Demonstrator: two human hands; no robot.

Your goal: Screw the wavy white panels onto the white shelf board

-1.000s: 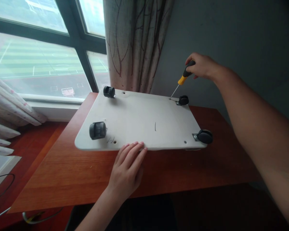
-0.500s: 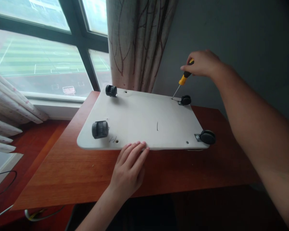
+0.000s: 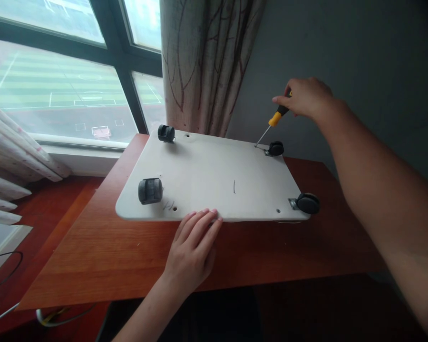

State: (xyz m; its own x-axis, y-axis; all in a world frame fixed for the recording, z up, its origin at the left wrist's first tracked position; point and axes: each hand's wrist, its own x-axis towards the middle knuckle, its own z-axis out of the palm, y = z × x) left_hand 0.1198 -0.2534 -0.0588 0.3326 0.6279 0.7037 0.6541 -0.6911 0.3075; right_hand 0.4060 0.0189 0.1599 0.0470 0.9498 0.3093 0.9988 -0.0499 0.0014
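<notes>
daylight enters the head view through a dark-framed window (image 3: 71,95), with a striped green sports pitch visible beyond the glass. a curtain (image 3: 196,61) with a branch pattern hangs beside it, next to a plain grey wall (image 3: 328,42), and reddish wooden floor (image 3: 46,202) shows at the lower left. a reddish-brown wooden table (image 3: 92,247) fills the middle, and on it lies a white board (image 3: 203,171) with rounded corners, its face carrying four black casters: one near left (image 3: 150,191), one far left (image 3: 166,133), one far right (image 3: 276,148) and one near right (image 3: 308,203). two dark pen marks are drawn on the board, one by the near left caster, the other right of centre.

the left hand (image 3: 192,249) is loosely open, fingers stretched out and close together, their tips resting on the board's near edge; its thumb is mostly hidden. the right hand (image 3: 308,95) is closed around the black and yellow handle of a screwdriver (image 3: 275,118), held at a slant. the tool's metal shaft runs down to the board near its far edge, its tip at a small dark spot just beside the far right caster.
</notes>
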